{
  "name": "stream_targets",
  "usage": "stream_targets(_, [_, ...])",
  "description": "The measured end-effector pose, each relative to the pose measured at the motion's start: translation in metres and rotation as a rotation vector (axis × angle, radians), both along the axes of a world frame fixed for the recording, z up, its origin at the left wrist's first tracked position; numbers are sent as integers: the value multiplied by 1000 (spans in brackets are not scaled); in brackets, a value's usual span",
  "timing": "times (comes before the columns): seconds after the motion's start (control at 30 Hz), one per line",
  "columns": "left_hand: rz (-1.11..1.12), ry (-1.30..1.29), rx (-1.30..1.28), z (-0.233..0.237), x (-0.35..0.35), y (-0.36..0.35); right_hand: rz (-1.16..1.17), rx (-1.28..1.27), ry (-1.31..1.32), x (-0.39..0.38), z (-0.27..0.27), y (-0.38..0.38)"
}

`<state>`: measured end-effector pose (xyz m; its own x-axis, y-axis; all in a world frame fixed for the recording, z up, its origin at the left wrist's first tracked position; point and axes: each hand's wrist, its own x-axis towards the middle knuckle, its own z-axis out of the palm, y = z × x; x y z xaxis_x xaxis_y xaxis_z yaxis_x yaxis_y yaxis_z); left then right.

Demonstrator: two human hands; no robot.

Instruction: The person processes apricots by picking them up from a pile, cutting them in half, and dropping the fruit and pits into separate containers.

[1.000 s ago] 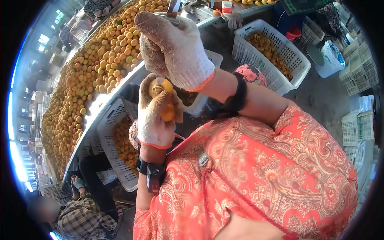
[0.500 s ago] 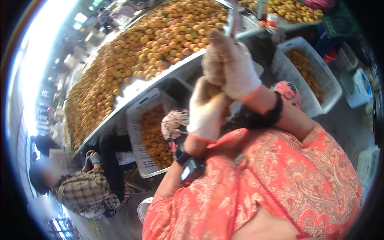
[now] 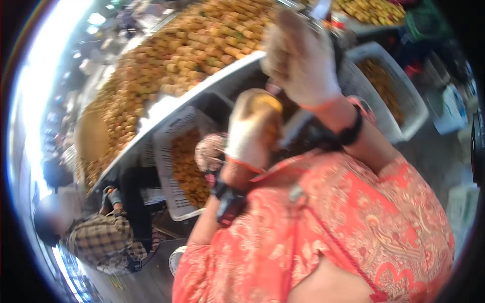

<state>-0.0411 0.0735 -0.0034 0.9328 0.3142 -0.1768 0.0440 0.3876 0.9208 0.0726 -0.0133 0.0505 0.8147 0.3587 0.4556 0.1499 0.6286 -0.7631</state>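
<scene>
My left hand point(image 3: 250, 129), in a white knit glove with an orange cuff, is closed around a fruit that looks like an apricot point(image 3: 268, 102); its yellow-orange side shows at the top of the fist. Higher up and to the right, my right hand point(image 3: 305, 63) wears a matching glove stained brown at the fingers. Its fingers are curled in, and motion blur hides what they hold. The two hands are apart. Beyond them a large heap of apricots point(image 3: 202, 43) covers the sorting table point(image 3: 222, 76).
A white plastic crate of orange pieces point(image 3: 166, 177) stands left of my knees, another crate point(image 3: 417, 111) to the right. A co-worker in a checked shirt point(image 3: 103, 235) sits at the left. A white-and-blue container point(image 3: 452, 108) stands far right. More fruit point(image 3: 369, 11) lies at the top right.
My hands were together half a second ago and have separated. The right has moved up and right, the left slightly left. The apricot in my left fist now shows more clearly.
</scene>
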Motion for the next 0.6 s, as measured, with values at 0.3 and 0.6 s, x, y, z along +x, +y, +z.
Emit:
stream_targets(0.3, [-10,69,-24,-2,0,1,-46,-121,134,-1,-7,3])
stream_targets(0.6, [-73,-34,-124,2,2,5,241,116,209,-1,-7,11])
